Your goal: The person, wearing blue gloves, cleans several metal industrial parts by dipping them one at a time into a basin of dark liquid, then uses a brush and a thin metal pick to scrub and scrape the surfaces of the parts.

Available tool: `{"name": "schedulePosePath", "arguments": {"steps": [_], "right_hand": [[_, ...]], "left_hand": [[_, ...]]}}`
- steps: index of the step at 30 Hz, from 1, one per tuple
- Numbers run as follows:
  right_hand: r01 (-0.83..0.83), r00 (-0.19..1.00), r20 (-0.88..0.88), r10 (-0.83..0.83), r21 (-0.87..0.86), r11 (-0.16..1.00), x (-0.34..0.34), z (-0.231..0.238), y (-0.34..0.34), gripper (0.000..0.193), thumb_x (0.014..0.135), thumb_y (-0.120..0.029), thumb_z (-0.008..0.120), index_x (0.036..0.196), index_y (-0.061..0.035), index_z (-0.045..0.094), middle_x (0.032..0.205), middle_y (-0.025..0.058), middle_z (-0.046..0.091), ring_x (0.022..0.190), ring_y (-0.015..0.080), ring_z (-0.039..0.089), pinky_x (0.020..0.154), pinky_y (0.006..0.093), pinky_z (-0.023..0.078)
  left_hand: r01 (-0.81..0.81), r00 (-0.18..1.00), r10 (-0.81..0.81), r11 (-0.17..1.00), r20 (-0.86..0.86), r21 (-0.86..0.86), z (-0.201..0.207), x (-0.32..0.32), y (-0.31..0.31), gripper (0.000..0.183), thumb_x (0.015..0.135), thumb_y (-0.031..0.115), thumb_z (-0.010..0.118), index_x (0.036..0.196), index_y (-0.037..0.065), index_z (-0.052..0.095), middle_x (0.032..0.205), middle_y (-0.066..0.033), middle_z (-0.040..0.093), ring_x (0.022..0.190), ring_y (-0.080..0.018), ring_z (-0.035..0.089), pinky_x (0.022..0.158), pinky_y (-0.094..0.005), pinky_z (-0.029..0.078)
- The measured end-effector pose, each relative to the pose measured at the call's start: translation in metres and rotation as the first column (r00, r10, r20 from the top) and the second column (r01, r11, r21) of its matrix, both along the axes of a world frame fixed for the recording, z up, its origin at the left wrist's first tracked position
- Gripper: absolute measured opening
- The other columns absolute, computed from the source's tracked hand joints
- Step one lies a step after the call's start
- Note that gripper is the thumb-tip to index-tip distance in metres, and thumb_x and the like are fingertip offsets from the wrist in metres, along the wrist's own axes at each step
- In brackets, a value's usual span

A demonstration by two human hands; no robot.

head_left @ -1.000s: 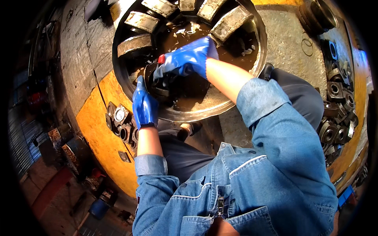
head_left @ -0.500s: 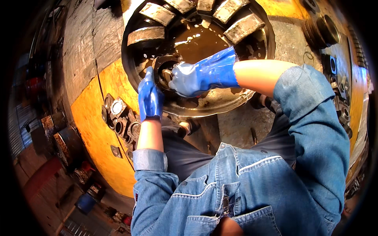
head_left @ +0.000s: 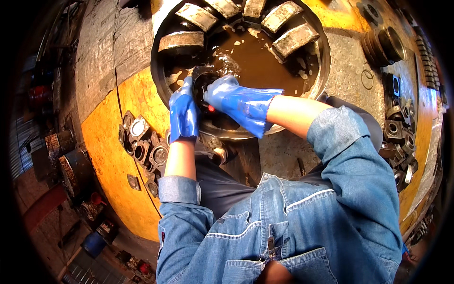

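Blue rubber gloves cover both my hands. At the left side of a round black pan (head_left: 323, 71) of murky brown liquid, my left hand (head_left: 183, 111) is closed on the edge of a dark metal housing (head_left: 202, 71) with a round hole. My right hand (head_left: 223, 93) reaches over from the right, its fingers curled at the hole. A small red bit (head_left: 211, 108) shows beneath that hand; what it belongs to is hidden. Several blocky metal pieces (head_left: 181, 40) stand along the pan's far inner wall, partly out of the liquid.
Left of the pan, several loose metal bearing housings (head_left: 140, 150) lie on a yellow sheet (head_left: 106, 137). More metal parts (head_left: 393, 127) are heaped at the right. Metal cylinders (head_left: 384, 43) lie at the far right, with a thin wire ring (head_left: 367, 79) beside them.
My right hand has shifted slightly left, and its forearm has swung lower. The liquid beyond the housing now ripples, and the red bit shows more clearly. My left hand keeps its hold.
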State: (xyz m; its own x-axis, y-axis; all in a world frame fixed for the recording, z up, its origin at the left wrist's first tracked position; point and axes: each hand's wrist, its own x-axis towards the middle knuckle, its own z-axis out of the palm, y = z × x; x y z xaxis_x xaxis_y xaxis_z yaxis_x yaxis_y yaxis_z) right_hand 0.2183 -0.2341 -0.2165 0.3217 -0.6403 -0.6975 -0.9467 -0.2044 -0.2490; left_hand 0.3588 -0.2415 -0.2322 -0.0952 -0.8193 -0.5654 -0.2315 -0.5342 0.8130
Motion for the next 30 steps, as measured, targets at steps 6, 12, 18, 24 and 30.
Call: {"name": "schedulePosePath", "arguments": {"steps": [6,12,18,24,30], "right_hand": [[0.378,0.865,0.355,-0.356,0.007,0.926,-0.022,-0.035,0.001,0.029,0.085,-0.019,0.076,0.115,-0.0179,0.079,0.111,0.0129,0.077,0.108,0.0311,0.074,0.086,0.0476,0.059],[0.431,-0.386,0.559,-0.734,0.813,0.392,-0.059,-0.027,0.053,0.03,0.102,-0.029,0.064,0.111,-0.0019,0.073,0.093,0.0087,0.073,0.093,0.0169,0.072,0.086,0.0264,0.056],[-0.357,-0.892,-0.421,-0.166,0.879,-0.316,-0.013,-0.106,0.03,0.047,0.097,-0.051,0.069,0.124,-0.0141,0.058,0.121,0.0154,0.066,0.096,0.0342,0.071,0.071,0.0472,0.062],[-0.379,-0.911,-0.408,-0.063,0.888,-0.261,0.019,-0.1,0.025,0.036,0.105,-0.045,0.057,0.125,-0.0151,0.058,0.116,0.0079,0.067,0.089,0.0258,0.071,0.071,0.0407,0.06],[0.547,-0.3,0.723,-0.623,0.665,0.508,-0.053,-0.07,0.055,0.03,0.109,-0.023,0.049,0.129,-0.0094,0.067,0.107,0.0085,0.075,0.092,0.0208,0.074,0.083,0.0358,0.058]], "left_hand": [[-0.094,0.995,0.095,0.995,-0.042,0.015,0.018,-0.028,0.001,0.046,0.108,0.036,0.057,0.117,-0.005,0.075,0.101,-0.0109,0.077,0.085,-0.0186,0.07,0.076,-0.0318,0.056],[-0.079,0.981,0.09,0.995,-0.174,0.067,-0.01,-0.002,-0.004,0.046,0.11,0.033,0.055,0.132,-0.006,0.067,0.116,-0.0121,0.076,0.101,-0.0201,0.072,0.091,-0.0303,0.058],[0.607,0.7,-0.293,0.724,0.651,-0.327,0.002,-0.004,0.005,0.06,0.092,-0.003,0.065,0.15,0.004,0.053,0.133,-0.0213,0.069,0.122,-0.0323,0.068,0.101,-0.0381,0.054],[0.614,0.632,-0.258,0.742,0.73,-0.27,0.012,-0.018,0.011,0.047,0.103,-0.003,0.05,0.148,0.004,0.054,0.124,-0.0196,0.071,0.104,-0.0247,0.068,0.091,-0.0353,0.057],[0.337,0.934,-0.283,0.902,0.218,-0.269,-0.002,-0.013,0.004,0.046,0.112,0.032,0.05,0.138,-0.003,0.063,0.126,-0.0158,0.072,0.106,-0.0232,0.071,0.093,-0.0358,0.06]]}}
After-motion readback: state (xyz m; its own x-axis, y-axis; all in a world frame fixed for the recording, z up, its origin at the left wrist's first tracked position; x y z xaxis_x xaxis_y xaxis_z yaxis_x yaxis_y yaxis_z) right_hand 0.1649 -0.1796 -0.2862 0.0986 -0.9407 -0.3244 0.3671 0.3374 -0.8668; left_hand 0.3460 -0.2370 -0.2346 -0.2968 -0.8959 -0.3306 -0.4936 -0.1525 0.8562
